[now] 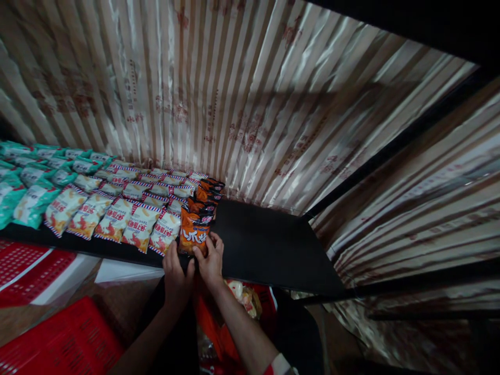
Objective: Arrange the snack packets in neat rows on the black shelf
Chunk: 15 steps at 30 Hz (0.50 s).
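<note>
An orange snack bag with a dark top stands at the front of a short row of similar bags on a black shelf. My right hand grips its lower right side, the thumb across the front and the fingers along the edge. My left hand is curled at the lower left corner of the same bag, its fingers beside the neighbouring white snack bag. More orange bags stand behind the held one, toward the wall.
The black shelf extends to the right. Several rows of white bags and teal bags fill its left. Striped sheeting hangs behind. Below are red crates and an open container of packets. A dark bar slants at right.
</note>
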{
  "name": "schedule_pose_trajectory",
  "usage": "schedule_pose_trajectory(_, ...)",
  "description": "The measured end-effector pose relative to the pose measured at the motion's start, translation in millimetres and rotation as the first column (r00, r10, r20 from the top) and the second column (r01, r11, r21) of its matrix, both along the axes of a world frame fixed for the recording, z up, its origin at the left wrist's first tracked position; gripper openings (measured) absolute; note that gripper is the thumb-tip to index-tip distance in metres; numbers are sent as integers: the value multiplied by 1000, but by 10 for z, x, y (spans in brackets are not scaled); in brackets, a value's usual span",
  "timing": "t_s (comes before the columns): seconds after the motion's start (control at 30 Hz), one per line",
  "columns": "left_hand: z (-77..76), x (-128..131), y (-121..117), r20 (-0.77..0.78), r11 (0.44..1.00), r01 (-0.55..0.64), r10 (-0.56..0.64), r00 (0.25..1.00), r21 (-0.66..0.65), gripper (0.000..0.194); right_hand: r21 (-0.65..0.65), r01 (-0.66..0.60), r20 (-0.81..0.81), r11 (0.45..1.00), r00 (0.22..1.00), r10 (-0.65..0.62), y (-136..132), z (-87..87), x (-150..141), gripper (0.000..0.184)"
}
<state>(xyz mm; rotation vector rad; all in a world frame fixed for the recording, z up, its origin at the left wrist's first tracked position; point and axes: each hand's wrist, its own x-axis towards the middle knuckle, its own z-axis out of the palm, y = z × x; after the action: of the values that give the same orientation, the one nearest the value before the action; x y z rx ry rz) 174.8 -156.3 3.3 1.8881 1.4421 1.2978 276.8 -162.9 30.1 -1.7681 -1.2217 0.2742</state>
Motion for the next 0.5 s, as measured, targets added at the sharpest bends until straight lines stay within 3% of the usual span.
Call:
schedule_pose_trajectory(0.13, 23, 82, 56, 22, 997, -21, 20, 1000, 79, 65, 7, 3, 28, 1000, 1000, -4, -23, -141, 44, 50)
schedule_pose_trajectory(0.37, -253, 144, 121, 25, 1000, 28, -28, 999, 7, 63, 17, -53, 41, 998, 998, 53, -30, -298, 97, 54)
schedule_pose_trajectory(0.5, -310, 143, 156, -18, 998, 52, -53, 998, -47, 62, 23, -39, 24, 999, 999, 39, -23, -306, 86, 63)
